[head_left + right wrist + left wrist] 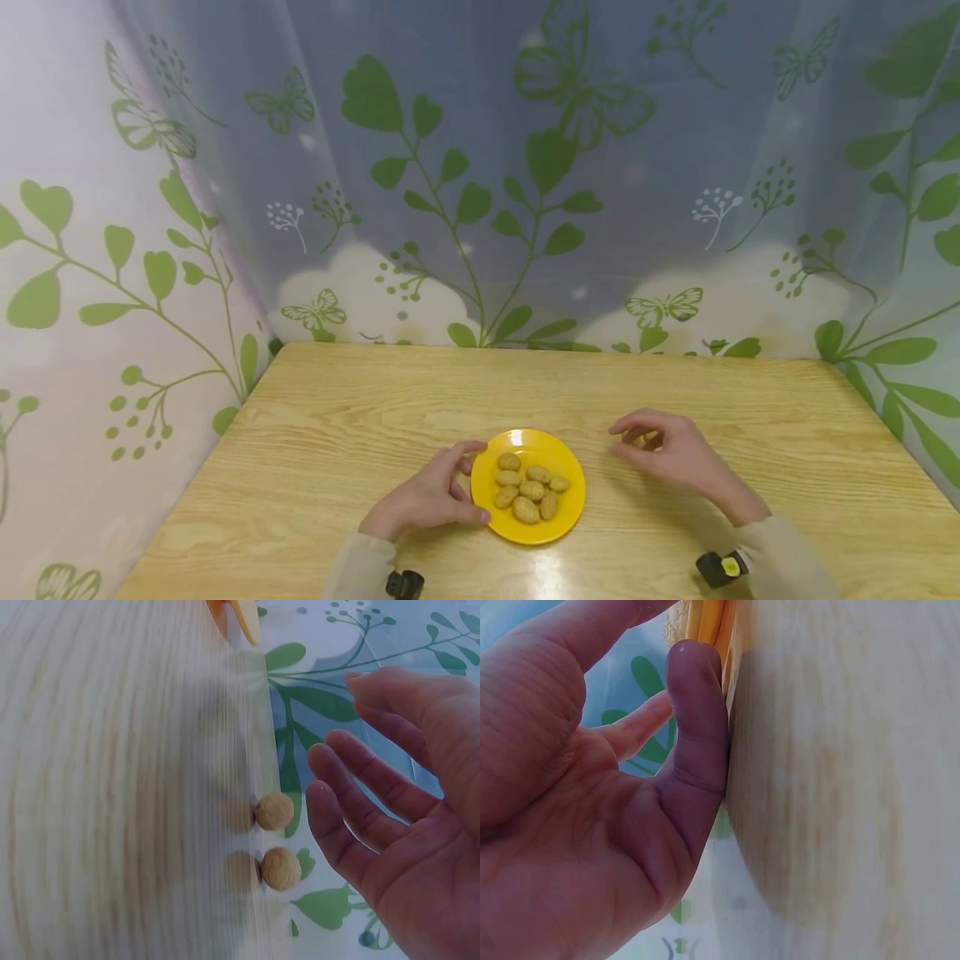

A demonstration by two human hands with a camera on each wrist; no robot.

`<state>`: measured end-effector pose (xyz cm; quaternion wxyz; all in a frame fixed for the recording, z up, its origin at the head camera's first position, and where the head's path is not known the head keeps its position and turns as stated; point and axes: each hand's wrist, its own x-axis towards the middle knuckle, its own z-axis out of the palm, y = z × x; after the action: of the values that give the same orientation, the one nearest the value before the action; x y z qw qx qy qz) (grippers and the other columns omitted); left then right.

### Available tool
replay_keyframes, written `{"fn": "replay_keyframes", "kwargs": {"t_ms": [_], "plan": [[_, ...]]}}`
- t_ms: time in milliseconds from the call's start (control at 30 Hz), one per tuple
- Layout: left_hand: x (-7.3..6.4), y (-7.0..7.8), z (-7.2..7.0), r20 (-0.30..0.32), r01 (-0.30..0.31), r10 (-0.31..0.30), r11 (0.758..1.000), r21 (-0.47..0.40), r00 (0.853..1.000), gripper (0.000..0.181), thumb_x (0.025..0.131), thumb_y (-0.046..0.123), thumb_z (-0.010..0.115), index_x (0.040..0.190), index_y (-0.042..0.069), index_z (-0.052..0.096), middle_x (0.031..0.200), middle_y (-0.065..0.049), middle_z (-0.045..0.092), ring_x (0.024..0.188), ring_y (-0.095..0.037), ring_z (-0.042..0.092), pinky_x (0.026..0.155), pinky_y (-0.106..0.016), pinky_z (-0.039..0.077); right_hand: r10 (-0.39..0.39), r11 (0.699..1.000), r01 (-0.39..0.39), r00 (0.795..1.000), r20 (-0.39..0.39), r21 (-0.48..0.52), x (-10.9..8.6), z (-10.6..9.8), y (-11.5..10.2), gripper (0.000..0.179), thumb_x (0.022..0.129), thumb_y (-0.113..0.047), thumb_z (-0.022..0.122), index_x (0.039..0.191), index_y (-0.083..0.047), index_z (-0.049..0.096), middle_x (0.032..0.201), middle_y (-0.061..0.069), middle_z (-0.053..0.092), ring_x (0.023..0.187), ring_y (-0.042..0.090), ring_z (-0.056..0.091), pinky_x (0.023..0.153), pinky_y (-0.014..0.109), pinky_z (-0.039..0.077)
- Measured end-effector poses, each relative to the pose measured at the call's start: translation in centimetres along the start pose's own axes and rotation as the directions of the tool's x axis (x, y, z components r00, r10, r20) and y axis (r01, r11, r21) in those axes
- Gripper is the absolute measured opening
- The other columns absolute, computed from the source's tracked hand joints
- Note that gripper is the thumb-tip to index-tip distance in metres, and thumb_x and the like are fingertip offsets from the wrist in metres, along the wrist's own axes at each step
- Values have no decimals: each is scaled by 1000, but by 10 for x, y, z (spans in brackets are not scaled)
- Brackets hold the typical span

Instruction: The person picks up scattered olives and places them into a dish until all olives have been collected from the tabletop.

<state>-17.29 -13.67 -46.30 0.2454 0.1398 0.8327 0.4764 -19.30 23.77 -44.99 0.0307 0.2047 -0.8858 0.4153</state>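
A round yellow plate (527, 533) lies on the wooden table with several tan, wrinkled walnuts (526, 510) grouped on it. Around its left side curls my left hand (431, 496), thumb at the near rim and index finger at the far rim. The left wrist view shows one bent finger (697, 712) low against the tabletop beside the plate's edge. To the right of the plate, my right hand (675, 450) hovers over the table with loosely bent fingers, holding nothing. Two more round walnuts (274, 811) lie on the table near its fingers in the right wrist view; the head view hides them.
The light wooden table (360, 392) ends at the back and sides against a hanging curtain (465, 167) printed with green leaves and butterflies. Each wrist wears a small black camera (405, 585). Part of the plate's orange-yellow edge (244, 621) shows in the right wrist view.
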Motion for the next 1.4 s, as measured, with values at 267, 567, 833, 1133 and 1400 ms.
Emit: {"fn": "replay_keyframes", "kwargs": {"t_ms": [267, 567, 833, 1133, 1400], "plan": [[-1, 3, 1, 2, 2, -2, 1000, -1, 1000, 90, 80, 20, 88, 155, 21, 38, 130, -13, 48, 86, -15, 65, 78, -28, 51, 14, 1000, -15, 1000, -20, -22, -4, -10, 7, 18, 91, -19, 79, 108, -14, 76, 107, 4, 76, 88, -2, 65, 71, 25, 56], [-1, 2, 0, 0, 2, -2, 1000, 5, 1000, 90, 81, 22, 88, 155, 21, 38, 130, -12, 48, 87, -17, 65, 79, -29, 51, 20, 999, -21, 999, -31, -32, -8, -16, 14, 18, 91, -17, 78, 108, -13, 76, 108, 7, 76, 87, -3, 65, 68, 24, 56], [0, 1, 0, -1, -3, 3, 1000, 7, 1000, 89, 81, 22, 88, 155, 20, 38, 129, -12, 48, 87, -16, 65, 79, -29, 52, 59, 997, -61, 998, -38, -54, -10, -23, 18, 17, 92, -17, 77, 108, -13, 76, 106, 6, 75, 88, -4, 64, 68, 24, 57], [1, 1, 0, -7, 1, -1, 1000, 16, 1000, 90, 80, 22, 88, 155, 21, 38, 129, -12, 48, 87, -17, 65, 79, -29, 52, 79, 994, -84, 995, -57, -76, -10, -28, 30, 18, 91, -15, 77, 109, -14, 76, 108, 8, 75, 89, -6, 64, 68, 23, 57], [1, 1, 0, -2, 1, -1, 1000, 12, 1000, 91, 81, 22, 88, 156, 20, 37, 129, -12, 48, 87, -17, 65, 79, -28, 52, 103, 990, -107, 994, -48, -94, -9, -32, 39, 21, 92, -19, 78, 112, -13, 75, 113, 9, 74, 91, -3, 65, 71, 23, 56]]}}
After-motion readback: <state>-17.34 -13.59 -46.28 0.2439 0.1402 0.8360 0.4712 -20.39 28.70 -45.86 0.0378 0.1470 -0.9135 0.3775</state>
